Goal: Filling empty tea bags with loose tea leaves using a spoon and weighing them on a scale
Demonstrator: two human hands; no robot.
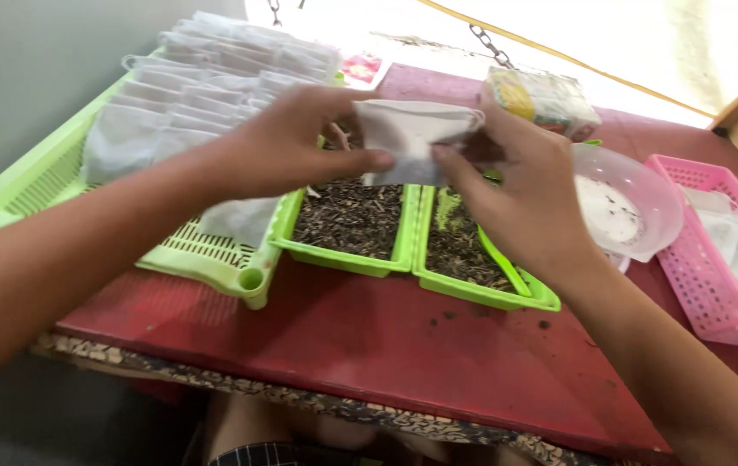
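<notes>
Above green trays (pixel 347 255): both hands (pixel 287 142) (pixel 515 194) hold white pouch (pixel 408 134)

This looks like a small home workshop for packing goods by hand, not a factory. The work surface is a worn red-painted wooden table (pixel 369 336) with chipped edges. On it stand two shallow green plastic trays (pixel 360 250) with dark dried leaves, a large light-green slotted plastic tray (pixel 32 173) piled with many small white cloth pouches (pixel 205 78), a pink plastic basket (pixel 701 276) and a clear plastic bowl (pixel 645 185). A plain grey wall (pixel 32 60) is at the left, and strong daylight comes from behind.
</notes>
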